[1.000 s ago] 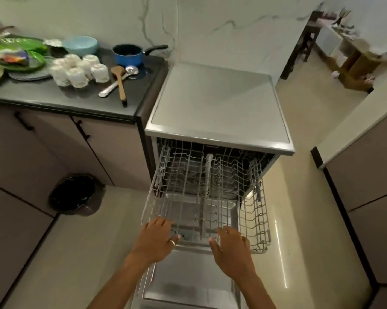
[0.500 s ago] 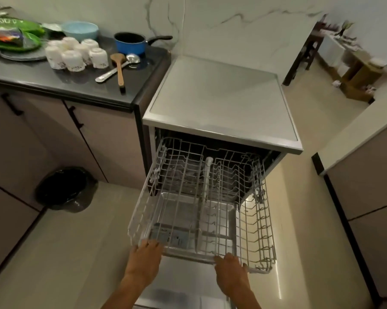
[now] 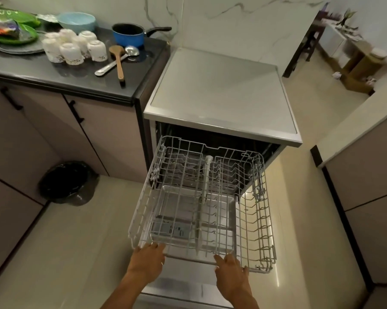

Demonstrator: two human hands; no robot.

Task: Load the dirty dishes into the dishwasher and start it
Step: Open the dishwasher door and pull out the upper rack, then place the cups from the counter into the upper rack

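Left grip (image 3: 146, 260): we are curling its fingers over the near rail of the wire rack (image 3: 263, 219), close to the rack's left corner.
Right grip (image 3: 231, 272): we are clasping the same near rail right of centre, with the thumb lying along the rail.
Rack: it is standing drawn out of the dishwasher (image 3: 221, 97) and hanging above the lowered door (image 3: 183, 288).
Dishwasher: it is standing open just right of the table (image 3: 54, 70), against the far marbled wall.
Dishes: they are all sitting on the table at far left, well apart from the rack. The white cups (image 3: 73, 49) are clustered upside down, with the blue saucepan (image 3: 127, 37) to their right and the pale blue bowl (image 3: 76, 21) and green plates (image 3: 16, 34) behind them. The wooden spatula (image 3: 119, 61) is crossing the metal ladle (image 3: 131, 50).
Bin (image 3: 67, 182): it is sitting on the floor, left of the rack.
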